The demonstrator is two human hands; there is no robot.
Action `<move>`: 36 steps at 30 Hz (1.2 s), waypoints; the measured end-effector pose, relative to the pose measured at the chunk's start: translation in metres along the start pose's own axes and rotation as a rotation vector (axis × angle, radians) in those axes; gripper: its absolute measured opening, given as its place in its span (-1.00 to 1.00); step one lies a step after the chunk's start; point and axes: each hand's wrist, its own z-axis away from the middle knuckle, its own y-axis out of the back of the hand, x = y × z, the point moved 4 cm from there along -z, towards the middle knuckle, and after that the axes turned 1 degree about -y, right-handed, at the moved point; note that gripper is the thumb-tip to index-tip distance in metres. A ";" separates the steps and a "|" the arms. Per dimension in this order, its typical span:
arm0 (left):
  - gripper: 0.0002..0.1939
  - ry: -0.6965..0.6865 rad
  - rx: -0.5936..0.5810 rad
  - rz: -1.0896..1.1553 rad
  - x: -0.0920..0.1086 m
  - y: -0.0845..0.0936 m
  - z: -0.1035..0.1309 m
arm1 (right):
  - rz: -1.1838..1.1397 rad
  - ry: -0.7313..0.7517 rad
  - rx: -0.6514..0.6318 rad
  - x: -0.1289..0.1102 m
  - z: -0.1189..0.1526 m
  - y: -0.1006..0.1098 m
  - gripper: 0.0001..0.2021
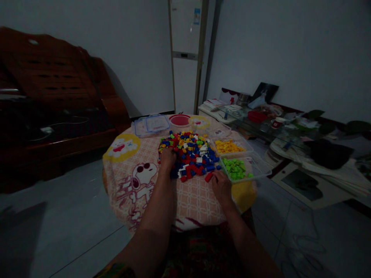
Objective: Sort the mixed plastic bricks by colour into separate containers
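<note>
Toy building bricks lie in a mixed pile. At its near right edge, the right hand touches a red brick; whether it pinches it, I cannot tell. The left hand reaches into the pile's left side, fingertips hidden, grip unclear. The bricks look light, stiff, sturdy and slightly slick, probably best held across two opposite sides. Right of the pile are yellow bricks and green bricks; beneath it, a patterned tablecloth; far beyond, a floor-standing air conditioner in the dim room.
</note>
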 end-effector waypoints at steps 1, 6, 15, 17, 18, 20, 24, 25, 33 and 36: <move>-0.62 0.002 -0.009 -0.009 0.000 0.000 0.000 | 0.001 0.000 -0.001 0.000 0.000 0.000 -0.71; -0.59 0.041 -0.028 0.019 -0.002 0.000 -0.001 | -0.002 -0.001 0.003 -0.001 0.000 0.001 -0.70; -0.66 0.146 0.064 0.275 -0.008 0.005 0.002 | 0.000 0.002 0.005 -0.002 0.001 0.002 -0.71; -0.70 0.149 0.152 0.367 -0.010 0.007 0.002 | 0.000 0.001 0.007 -0.001 0.001 0.002 -0.71; -0.72 0.138 0.202 0.416 -0.011 0.008 0.002 | 0.001 0.003 0.006 -0.001 0.001 0.001 -0.71; -0.72 0.094 0.280 0.513 -0.011 0.010 0.002 | 0.005 0.008 0.006 -0.001 0.001 0.001 -0.71; -0.72 0.030 0.287 0.656 -0.008 0.010 0.002 | 0.009 0.009 0.010 0.000 0.001 -0.001 -0.70; -0.73 0.019 0.271 0.691 -0.006 0.010 0.002 | 0.011 0.003 0.011 0.000 0.001 -0.001 -0.70; -0.74 -0.343 -0.118 1.039 0.065 -0.010 0.021 | 0.024 -0.002 0.003 0.000 0.001 0.000 -0.71; -0.69 -0.588 -0.265 1.068 0.112 -0.023 0.043 | 0.044 0.010 0.005 0.000 0.001 0.000 -0.71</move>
